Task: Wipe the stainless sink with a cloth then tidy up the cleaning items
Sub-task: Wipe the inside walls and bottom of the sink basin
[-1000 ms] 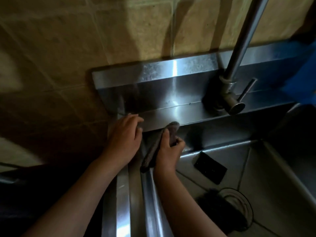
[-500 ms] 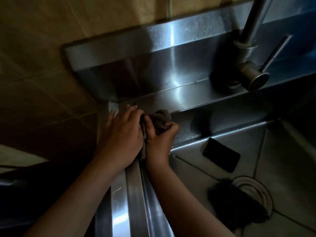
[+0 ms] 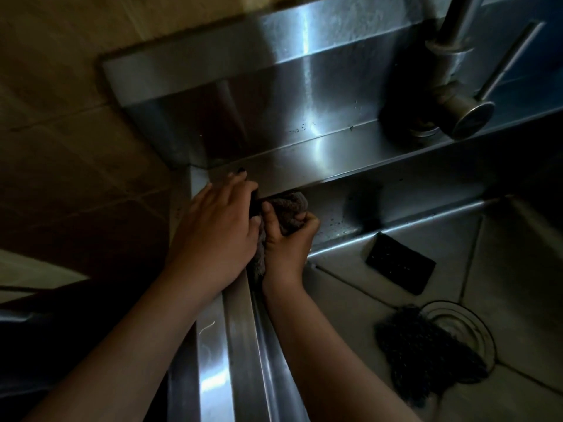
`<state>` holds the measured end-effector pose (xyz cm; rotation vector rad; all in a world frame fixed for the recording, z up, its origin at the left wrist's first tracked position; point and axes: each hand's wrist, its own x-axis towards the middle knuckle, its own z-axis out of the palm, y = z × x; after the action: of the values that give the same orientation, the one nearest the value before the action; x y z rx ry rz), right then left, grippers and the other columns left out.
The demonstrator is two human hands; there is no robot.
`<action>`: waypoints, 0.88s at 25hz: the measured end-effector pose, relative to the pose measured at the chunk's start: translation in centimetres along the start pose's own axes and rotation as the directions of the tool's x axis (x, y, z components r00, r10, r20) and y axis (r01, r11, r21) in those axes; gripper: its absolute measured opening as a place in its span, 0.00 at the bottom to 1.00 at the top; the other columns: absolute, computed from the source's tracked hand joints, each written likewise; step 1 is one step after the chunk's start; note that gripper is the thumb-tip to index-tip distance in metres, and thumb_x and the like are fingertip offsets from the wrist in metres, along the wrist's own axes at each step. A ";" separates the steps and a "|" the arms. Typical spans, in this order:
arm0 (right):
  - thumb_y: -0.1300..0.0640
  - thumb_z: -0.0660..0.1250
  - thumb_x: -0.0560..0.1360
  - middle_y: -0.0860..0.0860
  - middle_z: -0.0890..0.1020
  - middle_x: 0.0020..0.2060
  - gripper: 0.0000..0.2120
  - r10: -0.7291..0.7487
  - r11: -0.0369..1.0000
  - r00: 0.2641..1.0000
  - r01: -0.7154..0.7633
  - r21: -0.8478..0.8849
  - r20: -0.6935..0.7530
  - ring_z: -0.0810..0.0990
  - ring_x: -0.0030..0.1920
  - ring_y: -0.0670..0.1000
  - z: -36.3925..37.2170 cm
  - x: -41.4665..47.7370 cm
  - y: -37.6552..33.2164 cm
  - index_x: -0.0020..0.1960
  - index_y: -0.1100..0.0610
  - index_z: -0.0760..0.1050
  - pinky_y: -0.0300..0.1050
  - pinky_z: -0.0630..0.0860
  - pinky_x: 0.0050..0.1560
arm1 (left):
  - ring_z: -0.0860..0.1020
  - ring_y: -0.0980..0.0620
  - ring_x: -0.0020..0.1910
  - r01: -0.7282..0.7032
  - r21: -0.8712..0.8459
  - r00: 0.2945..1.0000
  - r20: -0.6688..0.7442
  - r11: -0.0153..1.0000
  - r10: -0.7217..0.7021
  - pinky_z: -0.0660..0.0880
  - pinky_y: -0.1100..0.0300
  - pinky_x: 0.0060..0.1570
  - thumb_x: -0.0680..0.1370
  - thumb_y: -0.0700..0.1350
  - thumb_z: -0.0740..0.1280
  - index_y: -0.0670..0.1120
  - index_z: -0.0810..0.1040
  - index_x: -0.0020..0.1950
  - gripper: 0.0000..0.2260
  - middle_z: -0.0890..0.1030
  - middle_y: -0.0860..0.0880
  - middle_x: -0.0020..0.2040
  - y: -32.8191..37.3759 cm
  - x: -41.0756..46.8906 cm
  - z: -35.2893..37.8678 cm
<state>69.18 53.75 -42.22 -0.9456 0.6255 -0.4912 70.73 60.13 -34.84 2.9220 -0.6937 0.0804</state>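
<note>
Both hands meet at the back-left corner of the sink [image 3: 243, 345]. The right hand [image 3: 289, 242] has its fingers curled tight round a bunched grey-brown cloth [image 3: 289, 208], while the left hand [image 3: 216, 236] lies flat on the rim just beside it, fingers fairly straight, its thumb side touching the cloth. The cloth sits tucked under the lip of the back ledge [image 3: 335, 159]. The long run of steel stretches away to the right along that ledge, so the right hand seems the nearer one to sweep that way. A dark pad [image 3: 399, 266] rests against the basin's back wall, a dark scrubber [image 3: 426, 354] lies by the drain [image 3: 469, 324], and the faucet [image 3: 447, 71] stands on the ledge further right, in the cloth's likely path.
</note>
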 end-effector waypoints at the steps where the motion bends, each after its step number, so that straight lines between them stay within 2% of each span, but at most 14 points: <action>1: 0.61 0.71 0.70 0.48 0.74 0.40 0.18 0.005 1.000 1.000 -0.005 -0.008 -0.005 0.73 0.33 0.32 -0.1 0.1 0.2 0.42 0.51 0.60 0.25 0.70 0.36 | 0.55 0.53 0.73 0.001 -0.001 1.000 0.000 1.000 -0.001 0.49 0.59 0.70 0.78 0.49 0.59 0.49 0.60 0.70 0.21 0.57 0.51 0.75 0.0 0.0 -0.1; 8: 0.60 0.71 0.70 0.50 0.74 0.43 0.17 0.043 0.998 0.998 -0.044 -0.037 -0.039 0.75 0.42 0.44 -1.1 0.8 2.5 0.47 0.57 0.62 0.29 0.72 0.41 | 0.57 0.52 0.72 0.008 -0.002 1.000 0.006 1.000 -0.008 0.55 0.57 0.68 0.77 0.49 0.61 0.50 0.61 0.69 0.22 0.58 0.52 0.75 0.1 0.0 -0.3; 12: 0.65 0.69 0.71 0.51 0.75 0.42 0.16 0.056 0.998 0.998 -0.056 0.024 -0.020 0.76 0.40 0.41 -2.0 1.3 4.4 0.43 0.52 0.62 0.30 0.74 0.41 | 0.58 0.51 0.72 0.013 0.010 1.000 0.008 1.000 -0.013 0.57 0.55 0.68 0.76 0.49 0.61 0.50 0.60 0.70 0.23 0.57 0.51 0.75 0.0 -0.1 0.0; 15: 0.65 0.70 0.71 0.53 0.76 0.44 0.17 0.082 0.996 0.996 -0.083 -0.036 -0.043 0.77 0.44 0.47 -3.1 1.8 6.0 0.42 0.50 0.62 0.37 0.76 0.48 | 0.59 0.51 0.72 0.002 0.031 1.000 0.010 1.000 -0.002 0.57 0.55 0.67 0.76 0.50 0.62 0.50 0.59 0.70 0.24 0.57 0.51 0.75 -0.1 -0.2 0.2; 18: 0.65 0.70 0.70 0.48 0.76 0.39 0.17 0.086 0.989 0.990 -0.099 -0.112 -0.112 0.76 0.40 0.44 -4.0 2.2 7.0 0.41 0.51 0.63 0.29 0.73 0.44 | 0.57 0.51 0.72 0.000 0.046 1.000 -0.004 0.999 0.000 0.57 0.56 0.67 0.76 0.51 0.61 0.51 0.58 0.70 0.24 0.56 0.52 0.75 -0.1 -0.2 0.4; 20: 0.64 0.71 0.70 0.48 0.76 0.37 0.15 0.103 0.967 0.983 -0.135 -0.217 -0.154 0.74 0.36 0.40 -4.5 2.2 7.5 0.41 0.53 0.64 0.22 0.68 0.36 | 0.56 0.52 0.72 -0.002 0.056 1.000 -0.020 0.998 0.003 0.56 0.57 0.66 0.76 0.51 0.61 0.51 0.58 0.70 0.24 0.56 0.52 0.75 -0.2 -0.3 0.5; 22: 0.63 0.71 0.70 0.52 0.76 0.41 0.13 0.156 0.944 0.972 -0.198 -0.263 -0.174 0.75 0.36 0.43 -5.0 2.3 7.8 0.44 0.57 0.66 0.24 0.68 0.36 | 0.55 0.53 0.72 -0.006 0.058 0.999 -0.036 0.998 0.008 0.56 0.58 0.66 0.76 0.51 0.61 0.52 0.58 0.70 0.23 0.56 0.53 0.75 -0.1 -0.3 0.5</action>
<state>68.32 53.24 -51.71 -1.1124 0.9265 -0.3192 70.58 60.28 -35.40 2.9649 -0.7078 0.1569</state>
